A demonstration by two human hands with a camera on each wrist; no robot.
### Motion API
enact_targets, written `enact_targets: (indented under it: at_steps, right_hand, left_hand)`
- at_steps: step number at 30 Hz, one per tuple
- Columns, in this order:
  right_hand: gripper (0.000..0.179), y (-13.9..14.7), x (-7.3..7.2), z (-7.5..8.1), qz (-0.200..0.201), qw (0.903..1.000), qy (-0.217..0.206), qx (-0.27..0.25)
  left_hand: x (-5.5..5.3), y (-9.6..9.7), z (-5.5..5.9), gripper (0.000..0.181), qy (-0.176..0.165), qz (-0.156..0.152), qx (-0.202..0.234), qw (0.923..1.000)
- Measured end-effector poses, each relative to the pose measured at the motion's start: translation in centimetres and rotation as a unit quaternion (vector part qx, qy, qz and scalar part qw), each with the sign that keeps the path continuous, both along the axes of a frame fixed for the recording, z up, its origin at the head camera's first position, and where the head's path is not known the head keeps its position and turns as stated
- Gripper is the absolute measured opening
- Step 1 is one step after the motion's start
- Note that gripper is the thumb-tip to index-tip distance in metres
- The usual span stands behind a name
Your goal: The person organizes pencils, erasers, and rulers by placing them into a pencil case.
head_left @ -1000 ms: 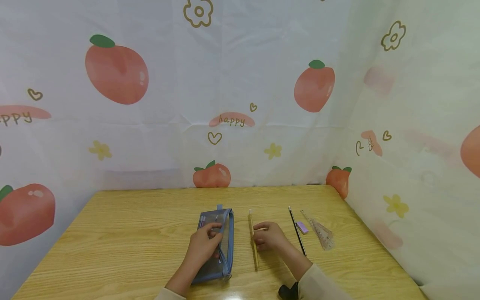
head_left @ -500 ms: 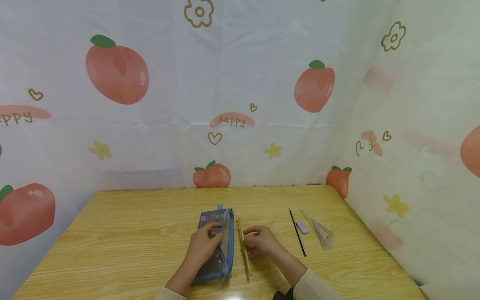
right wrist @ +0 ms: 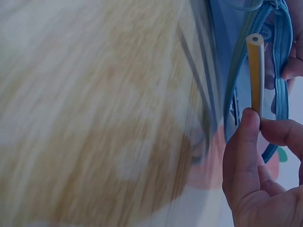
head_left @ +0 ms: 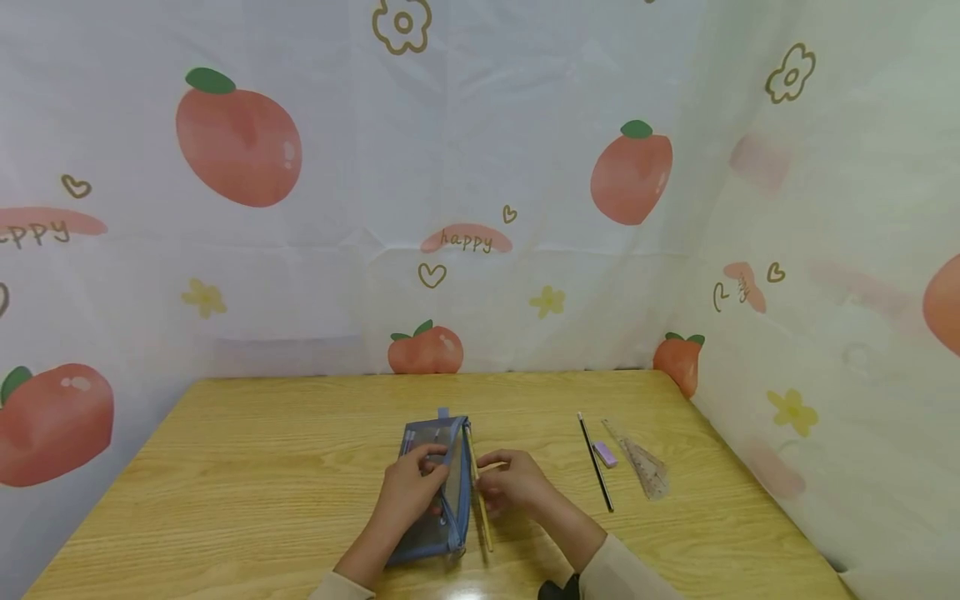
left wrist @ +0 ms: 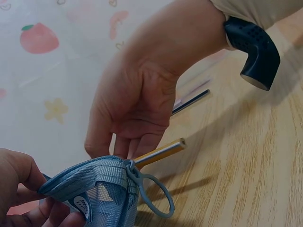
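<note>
A blue mesh pencil case [head_left: 420, 543] stands on its long side with its zipped mouth spread toward the right. My left hand [head_left: 405, 493] grips the case's edge, thumb and fingers on the mesh. Between thumb and fingers, my right hand [head_left: 516, 483] pinches a yellow pencil [right wrist: 256, 75]. In the head view the pencil slants along the right side of the case's mouth, its far end at the far corner. Whether that end is inside is hidden. In the left wrist view the pencil's near end sticks out beyond the zipper ring [left wrist: 158, 196].
On the wooden table [head_left: 262, 467], right of the hands, lie a black pencil [head_left: 596, 463], a purple eraser [head_left: 604, 454] and clear rulers [head_left: 641, 467]. A peach-printed curtain [head_left: 345, 167] borders the table at the back and right. A black wrist device [left wrist: 258, 59] sits on the right wrist.
The right hand has carried the yellow pencil leftward, from the table beside the case up to the case's mouth. The left hand keeps its grip on the case.
</note>
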State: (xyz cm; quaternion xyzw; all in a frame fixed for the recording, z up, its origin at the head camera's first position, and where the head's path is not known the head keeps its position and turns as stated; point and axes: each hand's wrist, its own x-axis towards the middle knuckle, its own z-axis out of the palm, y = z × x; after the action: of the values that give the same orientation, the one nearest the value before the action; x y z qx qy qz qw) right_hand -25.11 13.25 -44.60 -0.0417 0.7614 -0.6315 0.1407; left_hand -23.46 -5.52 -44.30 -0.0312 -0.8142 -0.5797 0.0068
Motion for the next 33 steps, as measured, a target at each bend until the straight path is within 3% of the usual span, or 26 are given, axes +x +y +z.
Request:
enact_targets:
  at_steps: [16,27,33]
  right_hand:
    - [0.044,-1.1,-0.3,0.3,-0.008,0.9986,-0.041,-0.031]
    - [0.042,-1.6,-0.6,-0.5,-0.012,0.9978,-0.040,-0.051]
    - [0.041,-1.6,-0.5,-0.4,0.010,0.9978,-0.013,-0.065]
  left_hand:
    - [-0.1,0.1,-0.1,0.040,0.002,-0.008,-0.012,0.9999]
    - [0.1,0.2,0.0,0.039,0.003,-0.016,-0.016,0.9997]
    - [0.1,0.1,0.1,0.040,0.004,-0.018,-0.010,0.9998]
